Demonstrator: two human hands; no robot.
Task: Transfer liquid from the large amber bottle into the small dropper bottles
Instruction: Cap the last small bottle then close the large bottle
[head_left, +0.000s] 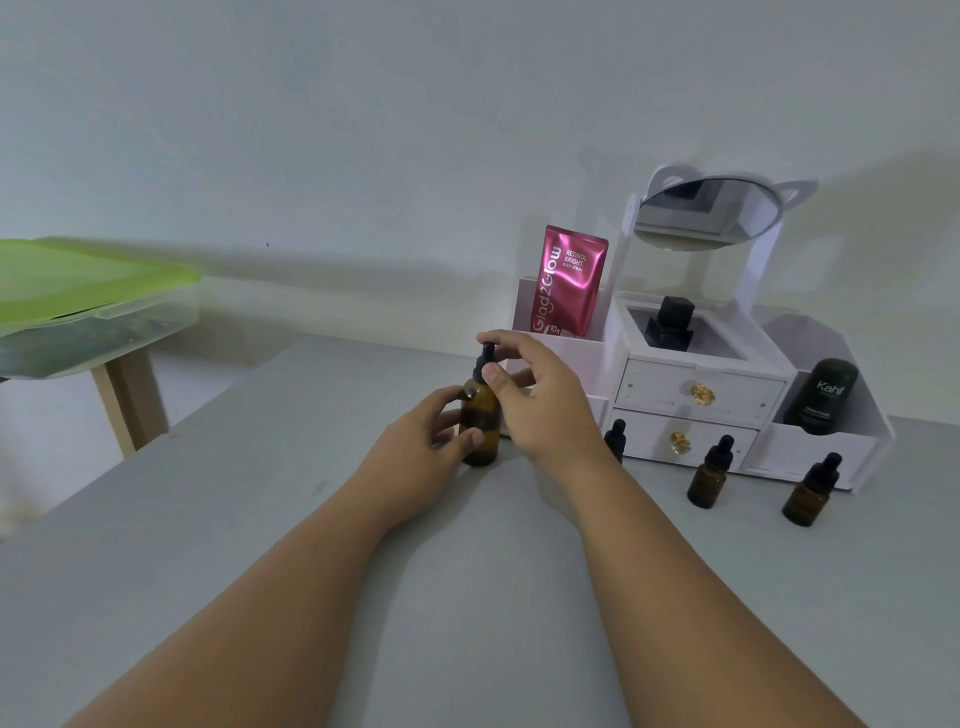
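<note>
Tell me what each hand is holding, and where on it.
Both hold the large amber bottle: the left hand grips its body, the right hand pinches its black dropper cap.

The large amber bottle (480, 423) is of brown amber glass, with a black dropper cap (485, 358). The small dropper bottles (707, 483) have the same amber glass and black caps. The desk (260, 519) is plain grey. The organizer (675, 358) is white, with gold knobs (701, 393) on its drawers. The pouch (569, 280) is shiny magenta with white letters. The Kahf bottle (821, 397) is very dark with white letters. The box lid (78, 275) is bright green.
</note>
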